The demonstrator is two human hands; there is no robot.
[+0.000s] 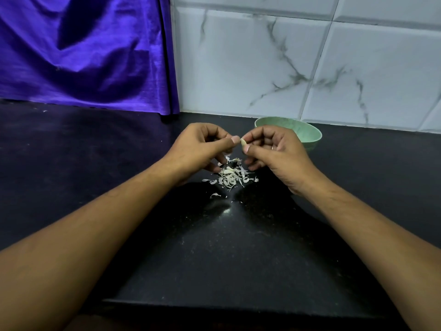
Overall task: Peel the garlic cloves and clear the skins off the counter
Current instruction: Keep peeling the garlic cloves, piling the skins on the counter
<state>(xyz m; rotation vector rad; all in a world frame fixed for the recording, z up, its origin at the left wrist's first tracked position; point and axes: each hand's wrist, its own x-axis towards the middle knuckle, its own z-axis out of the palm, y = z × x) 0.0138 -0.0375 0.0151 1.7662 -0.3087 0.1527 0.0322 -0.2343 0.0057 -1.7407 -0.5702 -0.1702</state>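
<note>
A small pale garlic clove (pixel 243 142) is pinched between the thumb and forefinger of my right hand (pixel 274 151), held above the black counter (pixel 214 247). My left hand (pixel 202 149) is close beside it, thumb and forefinger tips pinched at the clove's left edge, apparently on its skin. Directly under both hands lies a loose pile of whitish garlic skins (pixel 230 176), with a few stray flakes (pixel 214 195) nearer me.
A pale green bowl (pixel 307 134) stands on the counter behind my right hand, near the marbled white tile wall (pixel 310 68); its inside is hidden. A purple cloth (pixel 83 56) hangs at the back left. The counter's front edge runs near the bottom.
</note>
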